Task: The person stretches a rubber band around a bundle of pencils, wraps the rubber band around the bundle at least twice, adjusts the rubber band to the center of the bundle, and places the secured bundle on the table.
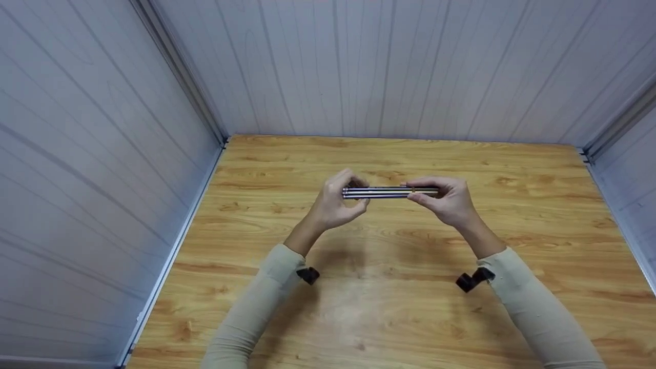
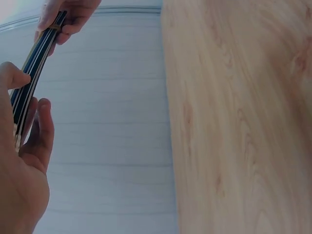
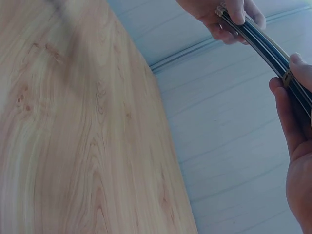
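A slim bundle of pencils [image 1: 382, 192], dark with pale stripes, is held level above the table between both hands. Whitish tips [image 3: 220, 9] show at its left end. My left hand [image 1: 333, 202] grips that end, thumb on one side and fingers on the other. Toward the other end, my right hand [image 1: 451, 200] pinches the bundle between thumb and fingers. A thin yellowish-brown band [image 3: 287, 78] wraps around the pencils beside the right fingertips. The far right end is partly covered by the right hand in the head view.
Beneath the hands lies a wood-grain table [image 1: 389, 307]. Pale panel walls stand at the back [image 1: 359, 66], at the left [image 1: 92, 154] and at the right. Black wrist mounts [image 1: 309, 275] stick out from both sleeves.
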Motion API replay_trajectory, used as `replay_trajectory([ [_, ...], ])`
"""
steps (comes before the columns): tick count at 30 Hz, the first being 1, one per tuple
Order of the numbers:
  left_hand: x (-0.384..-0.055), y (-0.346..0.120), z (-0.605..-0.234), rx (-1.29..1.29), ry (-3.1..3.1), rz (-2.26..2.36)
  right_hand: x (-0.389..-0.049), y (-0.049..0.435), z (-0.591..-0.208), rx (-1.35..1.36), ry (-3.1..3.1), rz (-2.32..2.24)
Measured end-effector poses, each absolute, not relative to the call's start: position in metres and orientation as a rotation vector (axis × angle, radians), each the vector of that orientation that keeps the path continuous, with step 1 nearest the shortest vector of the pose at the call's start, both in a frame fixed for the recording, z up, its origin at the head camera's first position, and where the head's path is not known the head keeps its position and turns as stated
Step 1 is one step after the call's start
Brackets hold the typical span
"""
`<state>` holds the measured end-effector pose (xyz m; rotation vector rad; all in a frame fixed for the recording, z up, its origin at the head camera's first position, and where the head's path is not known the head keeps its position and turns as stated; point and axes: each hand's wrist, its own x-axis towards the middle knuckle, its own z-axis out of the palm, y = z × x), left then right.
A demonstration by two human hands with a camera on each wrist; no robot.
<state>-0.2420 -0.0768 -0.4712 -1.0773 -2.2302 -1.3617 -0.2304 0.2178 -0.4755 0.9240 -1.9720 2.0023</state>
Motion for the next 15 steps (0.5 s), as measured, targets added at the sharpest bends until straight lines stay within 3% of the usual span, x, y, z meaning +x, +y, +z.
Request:
replay_trajectory([
  [15,-0.242,-0.075,-0.478,-1.11,-2.136,-1.407,-0.226,0.208,-0.486,0.995,-2.034,1.903],
])
